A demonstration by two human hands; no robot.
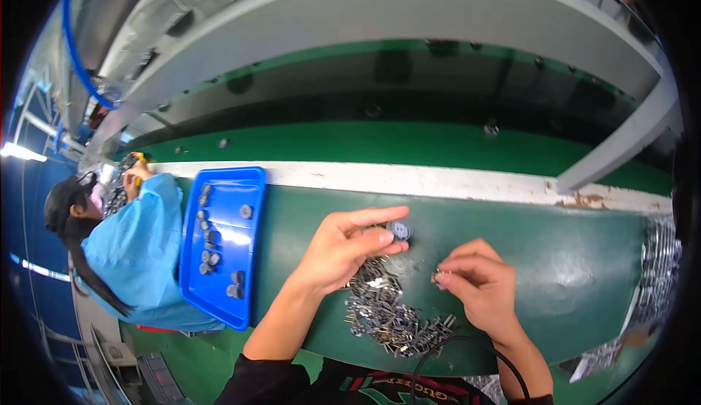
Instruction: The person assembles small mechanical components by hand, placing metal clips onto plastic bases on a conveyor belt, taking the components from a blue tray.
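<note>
Head view: both bare hands work over the green worktable (569, 255), near the centre of the frame. The left hand (343, 248) holds a round grey part (399, 230) in a narrow grip near its fingertips; the index finger extends along the upper side of the part. The right hand (482, 284), right of centre, pinches a small metallic piece (439, 279) between thumb and fingers; its exact shape is too small to tell. The part and the piece are apart.

A heap of metal pieces (383, 310) lies on the table at lower centre, just below the left hand. A blue tray (252, 259) with round grey parts (246, 211) in it stands left of centre.

Possible faults, by judgement:
- Dropped part. Cause: the round part is held near the fingertips, so a slight turn could let it slip onto the heap.
- Lost piece. Cause: the fingers cover most of the small piece, so a loose pinch or wrong orientation may go unnoticed.
- Snag. Cause: the black cable (456, 337) arcs beside the heap and near the right forearm; a sideways sweep could catch it.
- Tangled pick-up. Cause: the pieces lie crossed over one another, so lifting one may drag others.
</note>
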